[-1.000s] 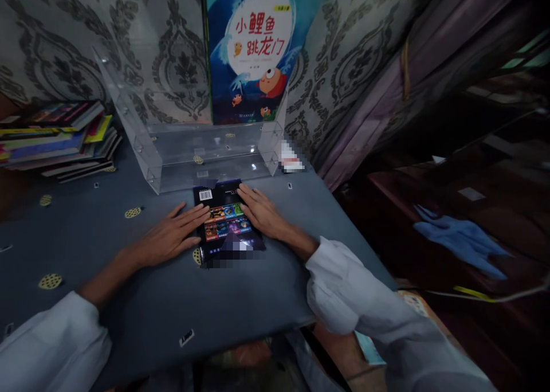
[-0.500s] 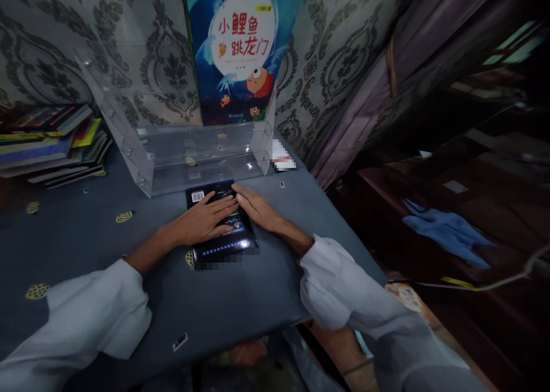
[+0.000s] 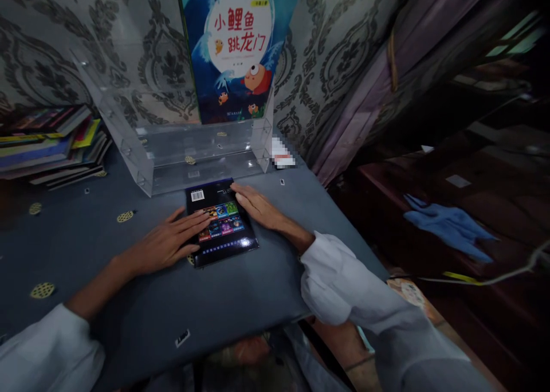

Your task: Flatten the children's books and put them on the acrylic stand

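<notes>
A dark book lies flat on the table, its back cover up, with a barcode and rows of small coloured pictures. My left hand is open, its stretched fingertips resting over the book's left edge. At the right edge, my right hand lies with straight fingers along the cover's upper right corner. Just behind the book stands a clear plastic rack. A blue picture book with Chinese title and orange fish leans upright on the rack's back.
A stack of books sits at the far left of the table. Behind the rack's right end lies a small blurred white item. A purple curtain hangs past the table's right edge, and a blue cloth lies beyond.
My left hand has slid left across the book, uncovering the coloured pictures on its cover. My right hand and the book have stayed nearly in place.
</notes>
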`<state>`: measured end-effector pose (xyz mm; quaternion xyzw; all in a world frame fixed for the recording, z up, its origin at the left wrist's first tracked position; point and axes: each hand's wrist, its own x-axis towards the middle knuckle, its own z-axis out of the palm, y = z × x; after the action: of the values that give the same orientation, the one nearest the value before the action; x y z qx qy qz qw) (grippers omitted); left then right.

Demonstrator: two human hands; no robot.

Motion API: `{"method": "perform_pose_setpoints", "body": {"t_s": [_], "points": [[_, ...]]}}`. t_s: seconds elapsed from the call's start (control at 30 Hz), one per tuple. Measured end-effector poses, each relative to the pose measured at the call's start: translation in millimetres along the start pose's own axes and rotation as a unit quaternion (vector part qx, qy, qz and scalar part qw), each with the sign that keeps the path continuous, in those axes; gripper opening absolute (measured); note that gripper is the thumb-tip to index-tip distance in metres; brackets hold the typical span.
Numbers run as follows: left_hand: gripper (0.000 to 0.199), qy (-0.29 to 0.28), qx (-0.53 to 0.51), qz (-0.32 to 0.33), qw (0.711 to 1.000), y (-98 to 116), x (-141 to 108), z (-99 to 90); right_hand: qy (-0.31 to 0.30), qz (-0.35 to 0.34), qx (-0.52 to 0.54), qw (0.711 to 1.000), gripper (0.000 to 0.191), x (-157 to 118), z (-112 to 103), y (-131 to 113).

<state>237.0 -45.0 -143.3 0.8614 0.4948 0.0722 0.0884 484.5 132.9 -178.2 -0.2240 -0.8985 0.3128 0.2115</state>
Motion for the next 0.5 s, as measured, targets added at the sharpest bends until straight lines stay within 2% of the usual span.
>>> {"method": "perform_pose_setpoints", "body": {"t_s": [0.13, 0.3, 0.4, 0.5], "points": [[0.066, 0.005, 0.008, -0.012, 1.000, 6, -13, 5.8, -0.011, -0.004, -0.032, 0.999, 0.060, 0, 3, -1], [0.076, 0.012, 0.011, -0.033, 0.999, 13, -16, 12.3, -0.033, -0.027, -0.119, 0.992, 0.060, -6, 8, -12], [0.072, 0.020, 0.012, -0.042, 0.999, 13, -15, 14.8, -0.052, -0.039, -0.159, 0.985, 0.061, -8, 10, -23], [0.067, 0.052, 0.022, -0.084, 0.995, 5, -9, 21.0, -0.071, -0.065, -0.185, 0.978, 0.055, -2, 14, -36]]}}
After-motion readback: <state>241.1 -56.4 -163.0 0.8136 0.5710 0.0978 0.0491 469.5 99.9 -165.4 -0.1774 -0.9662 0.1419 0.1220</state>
